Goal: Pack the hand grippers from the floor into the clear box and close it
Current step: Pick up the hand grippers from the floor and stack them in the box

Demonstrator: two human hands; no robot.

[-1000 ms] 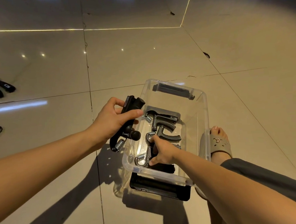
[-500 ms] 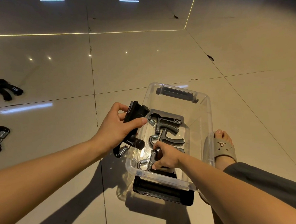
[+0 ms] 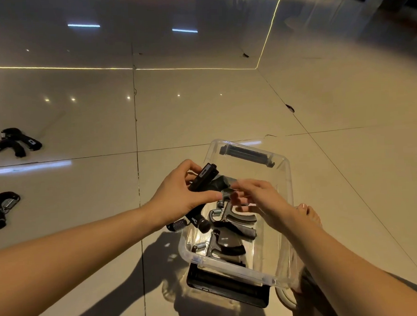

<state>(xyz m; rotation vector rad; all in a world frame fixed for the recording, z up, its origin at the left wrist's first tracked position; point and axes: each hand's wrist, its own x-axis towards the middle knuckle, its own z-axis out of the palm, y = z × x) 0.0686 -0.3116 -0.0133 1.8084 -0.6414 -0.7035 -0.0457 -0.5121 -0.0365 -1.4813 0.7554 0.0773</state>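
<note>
Gripping a black hand gripper (image 3: 201,180) over the clear box (image 3: 234,273) at its left rim, the left hand (image 3: 180,196) should imo lay it flat beside the grey grippers (image 3: 233,217) inside. The right hand (image 3: 261,198) hovers over the box, loose and empty. Two floor grippers (image 3: 16,142) sit well left of the box.

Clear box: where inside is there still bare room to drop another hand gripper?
Bare floor lies at the far end of the clear box, between the far latch and the packed grippers, and along the right wall. The near-left half is crowded.
</note>
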